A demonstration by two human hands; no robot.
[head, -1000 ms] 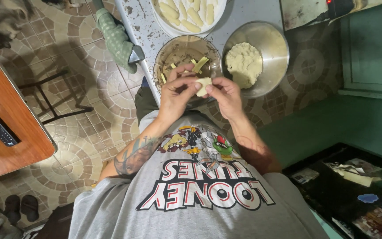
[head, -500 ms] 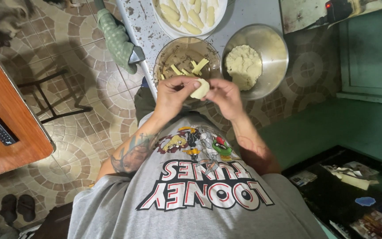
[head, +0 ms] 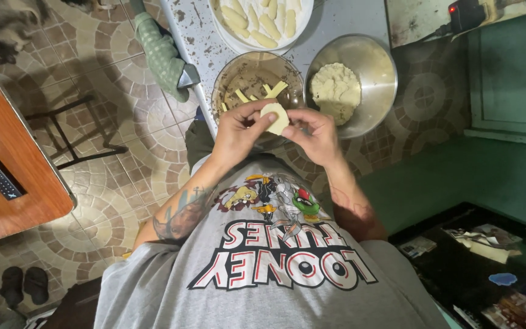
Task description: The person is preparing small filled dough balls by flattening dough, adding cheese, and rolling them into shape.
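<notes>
While your left hand [head: 238,129] & right hand [head: 316,134] both pinch the dough disc [head: 274,117], glass bowl [head: 257,85] at 12 o'clock, steel bowl [head: 360,76] at 1.

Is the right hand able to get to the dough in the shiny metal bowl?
Probably yes. The right hand sits just beside the metal bowl, whose open top leaves the dough lump uncovered. But both it and the left hand are pinching a dough disc.

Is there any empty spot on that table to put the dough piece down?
Hardly. The speckled table is crowded: plate of rolls, glass bowl and metal bowl nearly touch. Bare patches lie left of the plate by the green mitt, and between plate and metal bowl.
</notes>
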